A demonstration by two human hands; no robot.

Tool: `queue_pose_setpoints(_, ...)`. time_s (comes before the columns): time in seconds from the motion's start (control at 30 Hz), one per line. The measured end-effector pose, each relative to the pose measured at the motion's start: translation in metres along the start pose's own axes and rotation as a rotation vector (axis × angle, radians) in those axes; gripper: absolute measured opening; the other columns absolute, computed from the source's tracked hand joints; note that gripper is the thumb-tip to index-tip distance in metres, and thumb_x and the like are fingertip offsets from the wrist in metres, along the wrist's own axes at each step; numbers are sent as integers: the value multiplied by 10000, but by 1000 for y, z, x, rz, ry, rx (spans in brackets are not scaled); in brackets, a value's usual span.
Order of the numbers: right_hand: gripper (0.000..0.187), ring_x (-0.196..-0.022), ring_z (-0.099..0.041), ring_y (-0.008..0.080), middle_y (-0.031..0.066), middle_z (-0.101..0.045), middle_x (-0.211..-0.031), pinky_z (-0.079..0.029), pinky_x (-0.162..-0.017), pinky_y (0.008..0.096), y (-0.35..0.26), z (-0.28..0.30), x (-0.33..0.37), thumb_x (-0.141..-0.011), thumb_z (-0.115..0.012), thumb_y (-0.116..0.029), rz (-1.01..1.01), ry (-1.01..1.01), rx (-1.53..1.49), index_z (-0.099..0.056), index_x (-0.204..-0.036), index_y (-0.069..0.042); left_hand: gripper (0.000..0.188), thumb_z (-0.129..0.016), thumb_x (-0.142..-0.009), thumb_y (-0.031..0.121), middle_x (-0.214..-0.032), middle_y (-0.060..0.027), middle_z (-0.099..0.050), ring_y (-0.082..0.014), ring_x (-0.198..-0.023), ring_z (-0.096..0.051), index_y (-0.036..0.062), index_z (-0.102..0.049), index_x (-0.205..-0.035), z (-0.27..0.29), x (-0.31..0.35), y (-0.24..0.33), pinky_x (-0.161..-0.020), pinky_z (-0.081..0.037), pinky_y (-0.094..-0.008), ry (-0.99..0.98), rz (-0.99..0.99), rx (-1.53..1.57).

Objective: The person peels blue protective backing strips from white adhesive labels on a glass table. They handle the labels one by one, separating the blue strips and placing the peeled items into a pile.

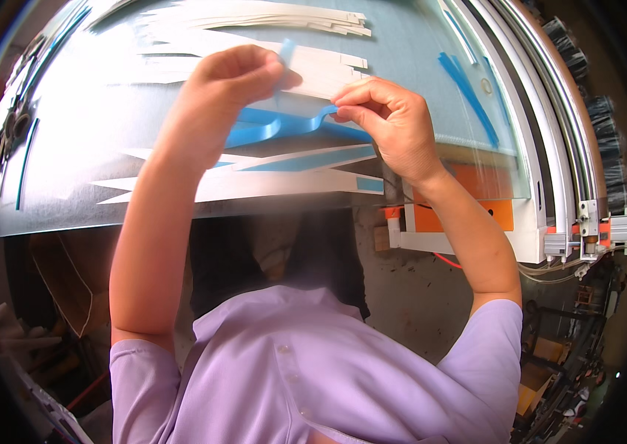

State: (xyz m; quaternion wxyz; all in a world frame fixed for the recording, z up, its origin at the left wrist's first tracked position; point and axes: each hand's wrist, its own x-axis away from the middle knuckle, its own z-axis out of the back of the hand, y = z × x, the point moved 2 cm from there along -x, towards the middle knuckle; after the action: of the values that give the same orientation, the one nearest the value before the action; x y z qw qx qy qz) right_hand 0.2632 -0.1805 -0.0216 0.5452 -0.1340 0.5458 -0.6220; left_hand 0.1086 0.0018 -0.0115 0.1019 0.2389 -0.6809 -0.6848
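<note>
My left hand (233, 75) is raised over the glass-topped table (402, 59), thumb and finger pinched on a short light-blue strip piece (287, 50), slightly blurred. To its right, my right hand (396, 122) pinches the end of a longer blue strip (258, 134). This strip curls leftward beneath my left hand; its far end is partly hidden there. Below both hands lie white pointed strips (309, 182) with blue areas on them. Behind my hands rests a fanned pile of similar white strips (321, 78), partly covered by my left hand.
Another stack of white strips (276, 16) lies at the far side. More blue strips (469, 100) sit at the right, near a white metal rail (561, 111). Dark tools (21, 124) line the left edge. An orange panel (469, 214) shows under the table's right corner.
</note>
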Motion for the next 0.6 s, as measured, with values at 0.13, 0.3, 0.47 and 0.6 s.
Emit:
queue_pose_setpoints(0.13,84,-875,-685,163,90,-730,-980,-573,-800,291,2,6,4,-893,-682,91,86,-94,268,-722,-924,24,180,-594,-1045,187,-1012,-92,-752,-195,-1042,-697,48,-709,-1039,83,-9,30,-1028,-503,-364,-40,-200,194)
queue_pose_setpoints(0.3,70,-848,-672,184,99,-723,-942,-547,-758,314,5,8,7,-866,-734,25,246,-155,433,-724,-932,4,191,-632,-1028,112,-1057,-179,-739,-266,-1048,-714,-55,-725,-1029,219,27,107,-1049,-560,-385,846,-616,-80)
queue_pose_setpoints(0.47,139,-755,-674,212,83,-725,-888,-543,-694,303,-20,10,17,-869,-785,-84,226,69,456,-721,-973,-18,128,-622,-983,35,-944,-35,-702,-115,-803,-647,38,-719,-1067,51,41,82,-739,-528,-238,288,-253,-494)
queue_pose_setpoints(0.6,190,-692,-609,61,21,-697,-843,-511,-595,233,-54,-20,47,-967,-746,-160,-337,132,-301,-698,-1057,0,100,-614,-915,-57,-882,-25,-656,-100,-772,-612,-4,-646,-993,-37,46,43,-706,-505,-240,-141,-1,-517)
